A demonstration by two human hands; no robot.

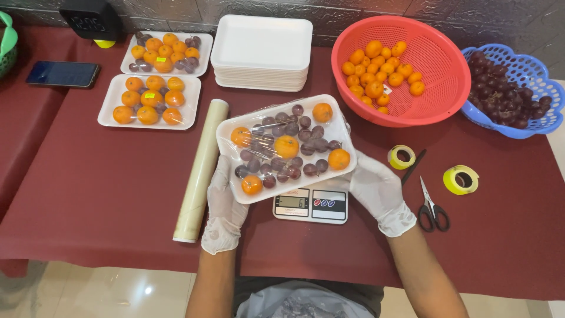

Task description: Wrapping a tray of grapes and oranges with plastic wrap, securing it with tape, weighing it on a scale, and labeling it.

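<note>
Now, as seen from the head view:
Left hand: the left hand (225, 203), in a white glove, is clamped on the near-left edge of the wrapped tray (286, 147), fingers under it
Right hand: the right hand (376, 191), also gloved, grips the tray's right end, fingers tucked beneath
Wrapped tray: a white foam tray, tilted, held just above the kitchen scale (311, 205); it carries small oranges and dark grapes under clear film
Kitchen scale: flat on the desk (106, 194), partly hidden by the tray
Film roll: the film roll (200, 171) lies just left of the left hand, pointing away from the person
Filled trays: two filled trays (150, 100) of fruit sit at the far left, side by side
Empty trays: a stack of empty trays (262, 50) stands at the back, between the filled trays and the red basket (438, 65)
Red basket: holds small oranges
Blue basket: the blue basket (532, 70), at the far right, holds dark grapes
Tape rolls: two yellow tape rolls (461, 179) lie right of the right hand
Scissors: the scissors (432, 209) rest between the rolls, shut
Phone: a phone (62, 73) lies face up at the far left
</note>
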